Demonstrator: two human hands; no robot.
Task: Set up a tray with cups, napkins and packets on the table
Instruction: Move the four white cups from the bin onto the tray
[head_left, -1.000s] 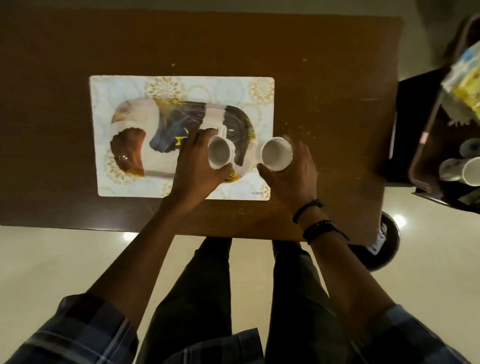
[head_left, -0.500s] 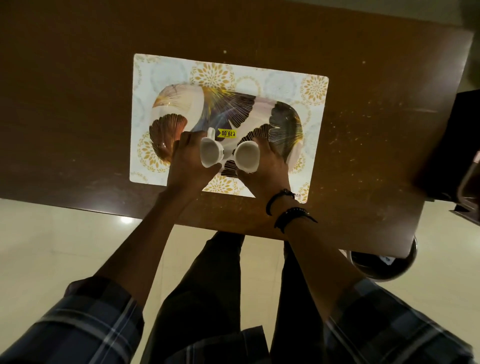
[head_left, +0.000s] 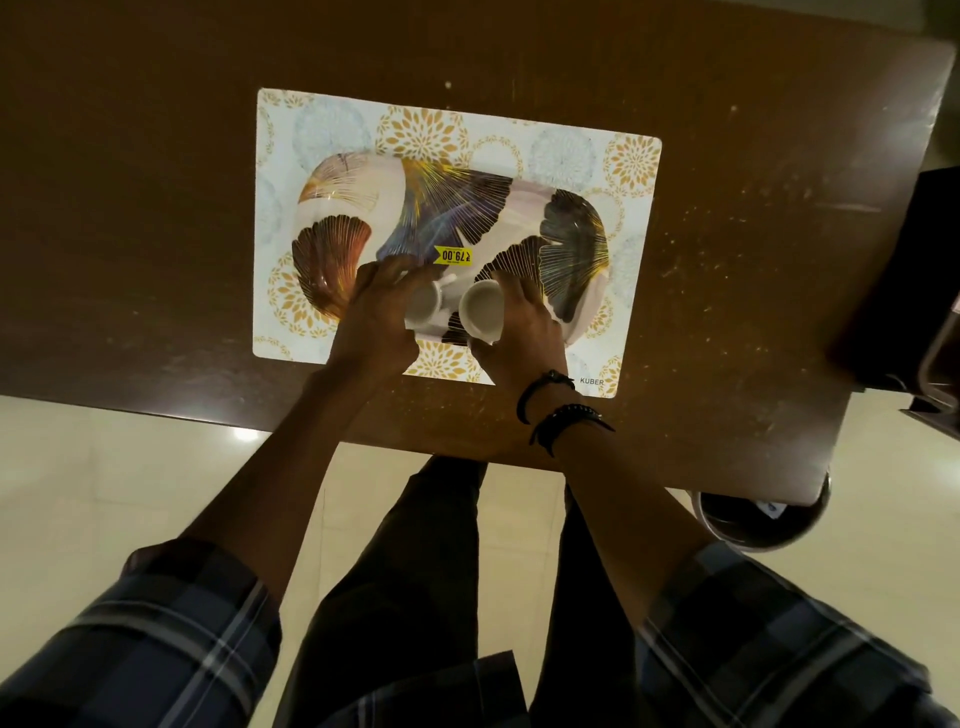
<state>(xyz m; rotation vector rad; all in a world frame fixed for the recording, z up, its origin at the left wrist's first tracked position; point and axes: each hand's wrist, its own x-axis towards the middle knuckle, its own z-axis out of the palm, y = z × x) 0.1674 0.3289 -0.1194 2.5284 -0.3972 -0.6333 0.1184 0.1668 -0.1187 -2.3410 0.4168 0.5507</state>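
A tray with a dark leaf print and a yellow price sticker lies on a white and gold placemat on the brown table. My left hand grips a small white cup over the tray's near edge. Beside it my right hand holds a second white cup. The two cups are close together, mouths towards me. I cannot tell whether they rest on the tray. No napkins or packets are in view.
A dark side stand is at the right edge of the table. A round dark bin sits on the pale floor under the table's near right corner. My legs stand at the table's near edge.
Both hands have carried the cups leftwards and down onto the tray's near edge, side by side. The view has shifted, so the side stand with other cups is mostly out of frame.
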